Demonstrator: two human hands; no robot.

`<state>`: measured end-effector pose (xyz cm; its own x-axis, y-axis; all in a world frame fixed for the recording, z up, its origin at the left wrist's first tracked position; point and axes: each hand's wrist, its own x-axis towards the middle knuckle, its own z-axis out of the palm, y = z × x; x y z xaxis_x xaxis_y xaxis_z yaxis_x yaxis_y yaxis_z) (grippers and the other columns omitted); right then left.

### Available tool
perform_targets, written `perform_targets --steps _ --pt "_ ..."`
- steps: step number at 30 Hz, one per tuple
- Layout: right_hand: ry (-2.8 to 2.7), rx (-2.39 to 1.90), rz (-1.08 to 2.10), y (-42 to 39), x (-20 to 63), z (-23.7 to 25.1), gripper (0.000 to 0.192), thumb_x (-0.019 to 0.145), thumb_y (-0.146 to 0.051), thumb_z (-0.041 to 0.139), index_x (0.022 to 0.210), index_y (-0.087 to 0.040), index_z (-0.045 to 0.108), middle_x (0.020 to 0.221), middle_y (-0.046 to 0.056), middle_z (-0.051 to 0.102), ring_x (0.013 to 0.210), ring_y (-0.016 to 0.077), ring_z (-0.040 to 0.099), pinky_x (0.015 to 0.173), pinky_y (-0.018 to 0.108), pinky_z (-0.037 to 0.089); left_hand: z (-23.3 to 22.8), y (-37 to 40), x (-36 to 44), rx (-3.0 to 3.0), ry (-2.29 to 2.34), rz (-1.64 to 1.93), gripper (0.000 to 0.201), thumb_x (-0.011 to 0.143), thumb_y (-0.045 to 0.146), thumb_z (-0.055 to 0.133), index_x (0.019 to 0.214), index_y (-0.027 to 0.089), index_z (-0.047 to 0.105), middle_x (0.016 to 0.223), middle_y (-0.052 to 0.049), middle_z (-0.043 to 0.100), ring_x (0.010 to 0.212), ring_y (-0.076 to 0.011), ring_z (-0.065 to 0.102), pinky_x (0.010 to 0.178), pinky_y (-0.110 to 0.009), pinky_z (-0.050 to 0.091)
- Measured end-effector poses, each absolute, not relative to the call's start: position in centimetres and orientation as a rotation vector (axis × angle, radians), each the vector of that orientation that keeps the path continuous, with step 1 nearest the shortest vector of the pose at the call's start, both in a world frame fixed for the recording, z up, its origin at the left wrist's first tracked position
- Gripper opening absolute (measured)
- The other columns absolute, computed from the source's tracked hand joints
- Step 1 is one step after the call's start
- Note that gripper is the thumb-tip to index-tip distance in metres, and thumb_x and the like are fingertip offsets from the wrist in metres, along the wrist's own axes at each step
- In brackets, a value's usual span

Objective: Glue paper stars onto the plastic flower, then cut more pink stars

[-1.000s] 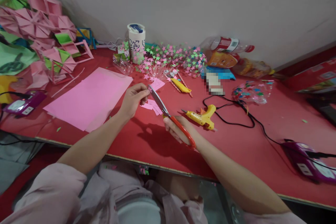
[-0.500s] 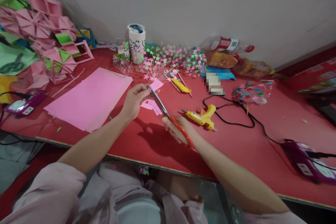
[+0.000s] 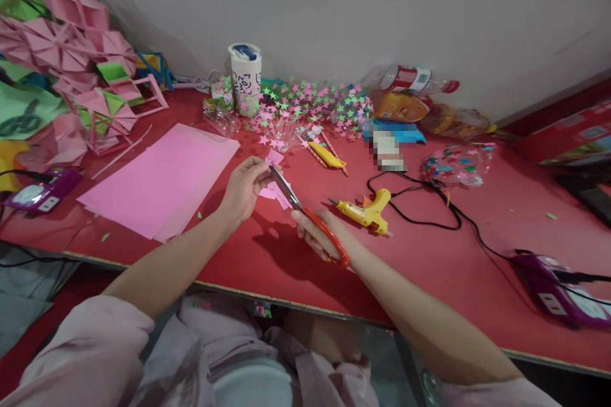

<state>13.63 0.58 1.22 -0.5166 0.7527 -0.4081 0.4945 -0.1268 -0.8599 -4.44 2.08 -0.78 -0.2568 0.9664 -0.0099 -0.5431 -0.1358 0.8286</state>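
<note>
My left hand pinches a small pink paper piece above the red table. My right hand grips red-handled scissors, whose blades point up-left and meet the paper at my left fingertips. A few small pink paper scraps lie on the table just under the blades. A large pink paper sheet lies flat to the left of my left hand.
A yellow glue gun with a black cord lies right of the scissors. Behind are a yellow cutter, a heap of paper stars, a white cup, bottles, folded paper shapes far left, and purple power strips at both sides.
The scissors and both hands have shifted slightly left and down. The pink piece in my left hand looks smaller and turned; the camera has panned a little.
</note>
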Motion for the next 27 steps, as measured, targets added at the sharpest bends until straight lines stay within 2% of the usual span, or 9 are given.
perform_targets --steps 6,11,17,22,27 --pt "-1.841 -1.305 1.617 0.5 13.6 1.3 0.048 0.075 -0.065 0.055 0.06 -0.02 0.045 0.033 -0.01 0.035 0.026 0.0058 0.034 0.032 0.019 0.027 -0.7 2.7 -5.9 0.637 0.929 1.853 0.011 0.066 0.018 0.061 0.06 0.017 0.052 0.056 0.006 0.056 0.056 -0.0041 0.053 0.062 -0.018 0.044" --pt "-1.701 -1.291 1.296 1.4 13.8 1.3 0.042 0.069 -0.056 0.065 0.061 -0.02 0.045 0.036 -0.009 0.039 0.031 0.0067 0.038 0.037 0.02 0.032 -1.0 1.9 -5.0 1.072 1.043 1.456 0.011 0.066 0.022 0.064 0.06 0.016 0.057 0.055 0.004 0.057 0.056 -0.0078 0.053 0.062 -0.022 0.043" --pt "-1.662 -1.301 1.282 2.5 13.9 0.7 0.031 0.068 -0.046 0.064 0.063 -0.021 0.047 0.039 -0.009 0.04 0.032 0.0069 0.038 0.037 0.02 0.031 -1.5 1.0 -3.0 1.474 1.09 1.166 0.02 0.076 0.03 0.059 0.062 0.017 0.056 0.061 0.002 0.057 0.063 -0.0105 0.052 0.067 -0.025 0.042" --pt "-1.53 -1.287 1.125 3.4 14.3 0.3 0.021 0.069 -0.038 0.058 0.065 -0.021 0.045 0.042 -0.009 0.039 0.035 0.0071 0.036 0.036 0.02 0.029 -1.9 2.2 -3.1 1.848 1.293 1.028 0.02 0.084 0.029 0.046 0.071 0.017 0.056 0.076 -0.002 0.057 0.076 -0.0151 0.054 0.076 -0.031 0.043" --pt "-1.466 -1.263 1.104 4.2 14.8 0.5 0.021 0.069 -0.038 0.059 0.067 -0.021 0.046 0.045 -0.008 0.04 0.037 0.0073 0.037 0.036 0.02 0.029 -2.2 3.8 -1.8 2.53 1.528 0.474 0.032 0.09 0.028 0.036 0.082 0.014 0.064 0.092 -0.011 0.058 0.087 -0.0221 0.053 0.08 -0.038 0.041"
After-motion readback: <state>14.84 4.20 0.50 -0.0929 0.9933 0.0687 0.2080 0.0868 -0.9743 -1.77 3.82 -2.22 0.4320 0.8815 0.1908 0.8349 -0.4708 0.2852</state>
